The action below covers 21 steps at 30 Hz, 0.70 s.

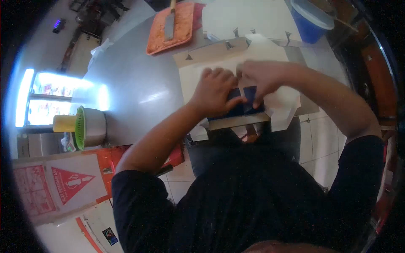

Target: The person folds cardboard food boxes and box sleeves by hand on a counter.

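A partly unfolded cardboard box blank (pixel 198 69), pale with notched, dark-marked edges, lies at the table's near edge in front of me. Dark blue panels (pixel 253 108) show on it beneath my hands, split by a lighter strip. My left hand (pixel 216 93) is on the blank's left part, its fingers curled and its thumb stretched along the blue panel. My right hand (pixel 265 79) is bent over the right part, fingers curled down, thumb against the blue. Both hands appear to grip the cardboard; their fingertips are partly hidden and slightly blurred.
Beyond the blank lie more flat pale cardboard sheets (pixel 253 19). An orange tray (pixel 154 40) holds a broad spatula (pixel 169 26). A blue tub (pixel 310 23) stands at far right. On the left are a metal pot (pixel 94 127) with a green strainer and the grey table (pixel 130 84).
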### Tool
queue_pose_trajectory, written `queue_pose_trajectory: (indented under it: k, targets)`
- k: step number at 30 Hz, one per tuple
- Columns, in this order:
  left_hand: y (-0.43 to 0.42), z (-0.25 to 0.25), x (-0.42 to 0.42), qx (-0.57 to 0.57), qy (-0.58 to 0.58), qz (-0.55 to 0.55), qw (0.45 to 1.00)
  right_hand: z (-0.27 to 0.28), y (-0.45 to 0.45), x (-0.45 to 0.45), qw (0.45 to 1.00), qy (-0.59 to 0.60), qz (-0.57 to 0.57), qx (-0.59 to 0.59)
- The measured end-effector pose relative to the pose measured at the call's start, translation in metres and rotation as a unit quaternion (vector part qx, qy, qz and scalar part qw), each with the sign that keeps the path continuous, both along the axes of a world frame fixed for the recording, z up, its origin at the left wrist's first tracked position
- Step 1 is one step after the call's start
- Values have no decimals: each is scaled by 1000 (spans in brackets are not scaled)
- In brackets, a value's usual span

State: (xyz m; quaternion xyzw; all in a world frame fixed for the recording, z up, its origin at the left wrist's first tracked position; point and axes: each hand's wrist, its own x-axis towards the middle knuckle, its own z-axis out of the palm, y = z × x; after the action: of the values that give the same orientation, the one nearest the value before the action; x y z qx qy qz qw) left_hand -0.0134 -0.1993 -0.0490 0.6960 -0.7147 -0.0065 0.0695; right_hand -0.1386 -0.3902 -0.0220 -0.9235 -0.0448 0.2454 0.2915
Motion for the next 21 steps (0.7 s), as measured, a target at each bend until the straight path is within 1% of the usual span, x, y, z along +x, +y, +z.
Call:
queue_pose_trajectory:
  k: [2, 4, 6, 7, 9, 10, 13, 16, 19, 21]
  targets:
    - [5, 26, -16, 130, -1, 14, 991, 3, 5, -8, 999, 10, 7, 37]
    - [25, 34, -29, 106, 42, 33, 993, 16, 36, -34, 999, 3, -8, 48]
    - [43, 44, -40, 93, 99, 41, 990, 17, 42, -48, 999, -33, 14, 4]
    - [49, 60, -44, 168, 116, 103, 973, 21, 47, -53, 998, -48, 24, -16]
    - [81, 51, -33, -19, 90, 68, 993, 45, 59, -58, 996, -41, 39, -62]
    - [98, 49, -27, -114, 73, 48, 990, 56, 67, -57, 995, -40, 44, -86]
    - [140, 56, -17, -48, 76, 115, 989, 44, 93, -49, 973, -213, 44, -71]
    - [162, 23, -6, -9, 21, 88, 996, 21, 129, -24, 966, -243, 44, -76]
    - [170, 11, -11, 10, 16, 125, 992, 7, 158, -5, 975, -198, 56, -83]
    - [175, 4, -13, -4, 31, 147, 989, 8, 169, 2, 974, -197, 48, -103]
